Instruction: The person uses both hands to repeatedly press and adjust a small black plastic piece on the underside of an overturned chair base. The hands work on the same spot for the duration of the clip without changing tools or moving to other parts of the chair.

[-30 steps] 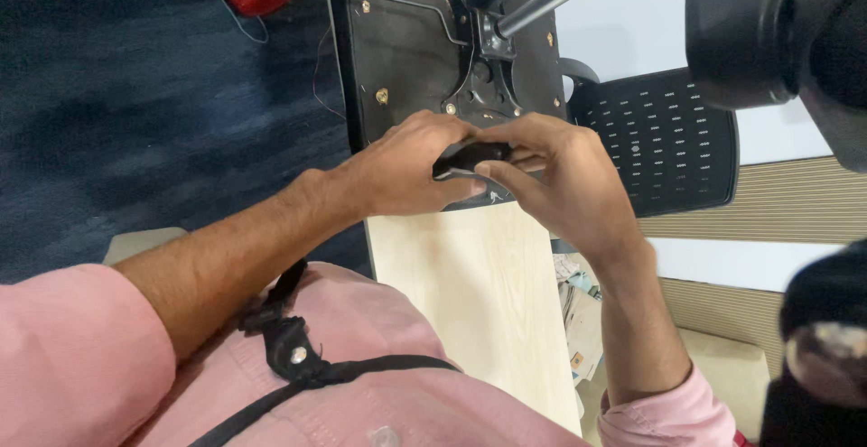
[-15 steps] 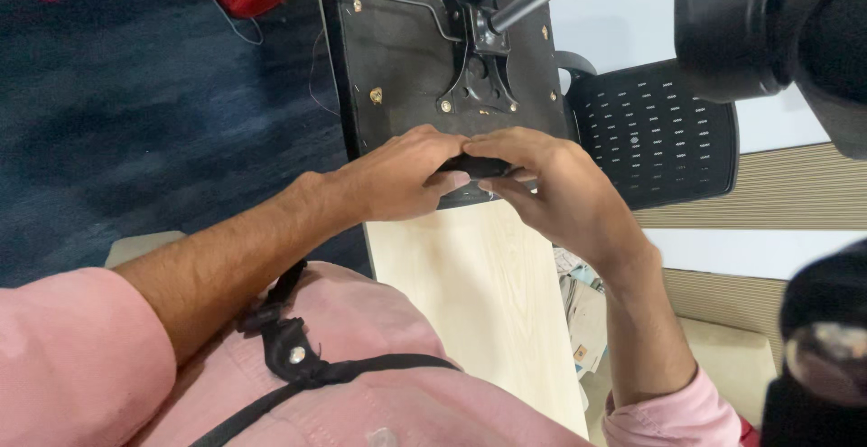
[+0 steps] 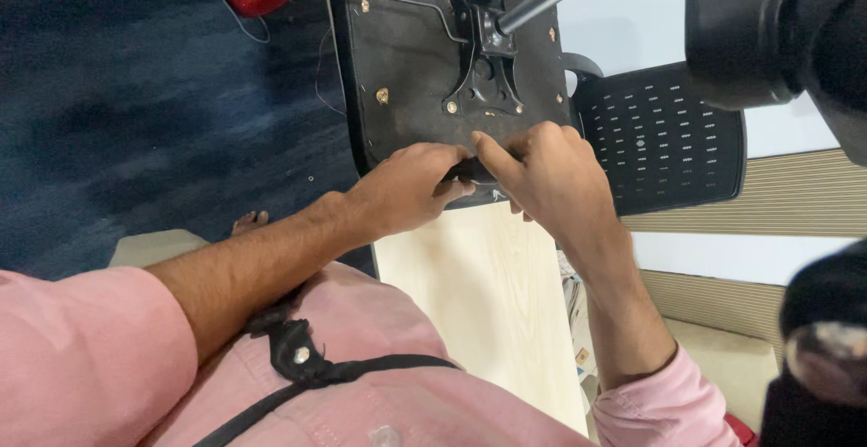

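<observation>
Both hands met at the near edge of the upturned black chair seat [image 3: 406,59], which lay on the pale wooden board [image 3: 488,302]. The left hand [image 3: 406,185] was closed around a small black part [image 3: 470,171] there, and the right hand [image 3: 546,172] curled its fingers over the same part. A perforated black chair back [image 3: 668,140] lay just right of the seat.

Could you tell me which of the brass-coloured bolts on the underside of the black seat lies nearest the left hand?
The bolt near the seat's left edge, just above the left hand; the others sit higher, around the metal bracket.
</observation>
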